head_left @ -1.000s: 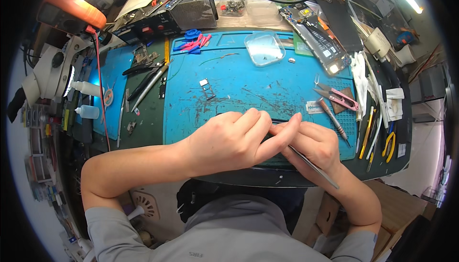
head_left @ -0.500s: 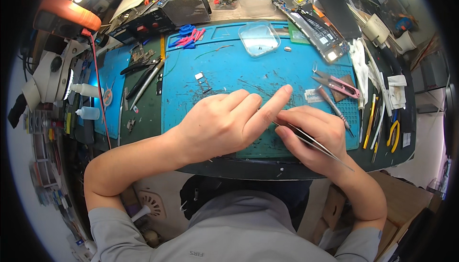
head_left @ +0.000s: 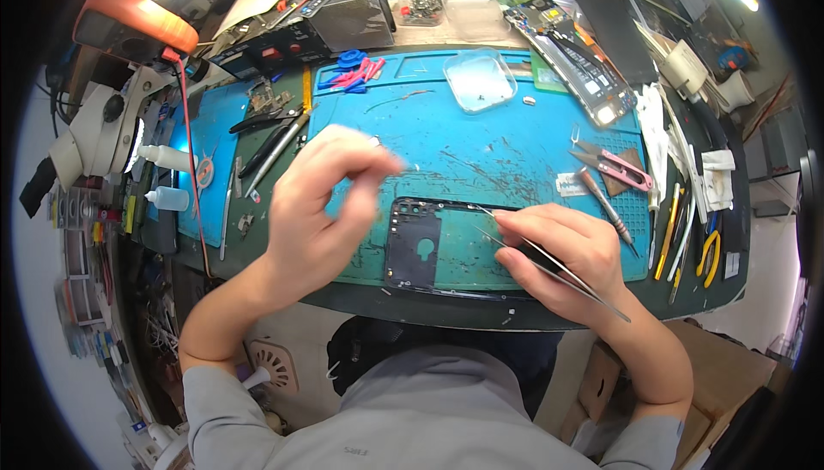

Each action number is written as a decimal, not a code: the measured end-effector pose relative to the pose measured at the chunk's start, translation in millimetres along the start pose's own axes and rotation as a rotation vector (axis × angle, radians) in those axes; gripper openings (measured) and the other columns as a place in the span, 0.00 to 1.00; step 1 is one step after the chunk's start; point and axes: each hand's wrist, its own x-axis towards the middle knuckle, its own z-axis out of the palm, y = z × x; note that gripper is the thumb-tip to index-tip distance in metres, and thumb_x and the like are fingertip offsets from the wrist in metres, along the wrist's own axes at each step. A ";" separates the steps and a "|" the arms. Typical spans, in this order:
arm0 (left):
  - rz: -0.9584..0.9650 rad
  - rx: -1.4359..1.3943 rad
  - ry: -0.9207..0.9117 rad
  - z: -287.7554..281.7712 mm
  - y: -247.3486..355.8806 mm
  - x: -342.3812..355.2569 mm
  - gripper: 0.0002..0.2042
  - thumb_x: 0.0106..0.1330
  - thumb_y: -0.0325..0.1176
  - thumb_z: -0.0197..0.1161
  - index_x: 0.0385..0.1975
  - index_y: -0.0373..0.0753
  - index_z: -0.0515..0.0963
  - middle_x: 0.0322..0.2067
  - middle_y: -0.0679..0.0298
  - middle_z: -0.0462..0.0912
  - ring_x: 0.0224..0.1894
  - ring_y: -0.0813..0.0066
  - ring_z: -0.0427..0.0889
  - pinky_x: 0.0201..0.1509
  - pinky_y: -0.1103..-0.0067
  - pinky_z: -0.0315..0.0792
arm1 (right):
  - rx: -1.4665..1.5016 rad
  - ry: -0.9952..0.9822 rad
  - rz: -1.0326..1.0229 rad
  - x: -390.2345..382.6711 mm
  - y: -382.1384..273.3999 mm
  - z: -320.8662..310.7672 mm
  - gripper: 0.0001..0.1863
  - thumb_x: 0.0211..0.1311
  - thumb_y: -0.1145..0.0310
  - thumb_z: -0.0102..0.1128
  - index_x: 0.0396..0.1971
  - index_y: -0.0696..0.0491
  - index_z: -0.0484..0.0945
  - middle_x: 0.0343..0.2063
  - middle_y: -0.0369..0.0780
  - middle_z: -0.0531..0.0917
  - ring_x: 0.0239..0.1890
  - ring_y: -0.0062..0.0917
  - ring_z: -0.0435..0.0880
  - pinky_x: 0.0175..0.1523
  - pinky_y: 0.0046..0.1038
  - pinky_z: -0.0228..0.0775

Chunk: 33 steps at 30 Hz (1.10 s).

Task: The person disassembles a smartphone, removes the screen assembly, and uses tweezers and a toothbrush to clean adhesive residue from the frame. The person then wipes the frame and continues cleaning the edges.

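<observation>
A black phone frame (head_left: pixel 408 257) lies flat on the blue work mat (head_left: pixel 506 139) in front of me, with a dark plate at its left end. My right hand (head_left: pixel 562 255) holds metal tweezers (head_left: pixel 592 294). Their two tips stand apart, over the upper edge and the opening of the frame. The right end of the frame is covered by this hand. My left hand (head_left: pixel 318 212) is raised at the left of the frame, apart from it. Its fingers are bent and smeared by motion, so I cannot tell whether anything is between them.
A clear plastic box (head_left: pixel 481 81) and an opened phone (head_left: pixel 584 66) lie at the back. Pink snips (head_left: pixel 618 168) and a screwdriver (head_left: pixel 605 204) are on the right, near yellow-handled pliers (head_left: pixel 709 257). Small bottles (head_left: pixel 167 199) and pliers (head_left: pixel 257 120) lie to the left.
My left hand has moved left and up, away from my right hand, and its pointing finger is now bent. The phone frame has come into view. The tweezers stay in my right hand.
</observation>
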 end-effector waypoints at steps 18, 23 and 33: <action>-0.142 -0.224 -0.333 -46.6 37.1 -110.6 0.16 0.55 0.14 0.68 0.43 0.37 0.88 0.31 0.66 0.86 0.30 0.69 0.85 0.32 0.74 0.78 | -0.079 -0.049 -0.032 8.4 -16.0 -13.4 0.19 0.55 0.73 0.80 0.47 0.60 0.88 0.37 0.46 0.90 0.36 0.35 0.92 0.41 0.30 0.83; -0.025 -0.326 -0.504 -50.9 35.3 -92.8 0.12 0.59 0.27 0.75 0.42 0.37 0.85 0.30 0.66 0.83 0.28 0.68 0.82 0.29 0.76 0.76 | -0.035 -0.036 0.071 16.8 -30.6 -7.2 0.18 0.56 0.76 0.78 0.48 0.60 0.87 0.35 0.44 0.90 0.34 0.31 0.90 0.40 0.28 0.82; 0.312 -0.186 -0.255 -23.3 17.9 -64.8 0.13 0.61 0.22 0.68 0.45 0.30 0.88 0.38 0.60 0.86 0.36 0.66 0.88 0.37 0.75 0.84 | -0.044 -0.060 0.106 9.2 -12.9 1.2 0.18 0.55 0.77 0.77 0.47 0.59 0.87 0.33 0.44 0.90 0.33 0.30 0.90 0.39 0.27 0.81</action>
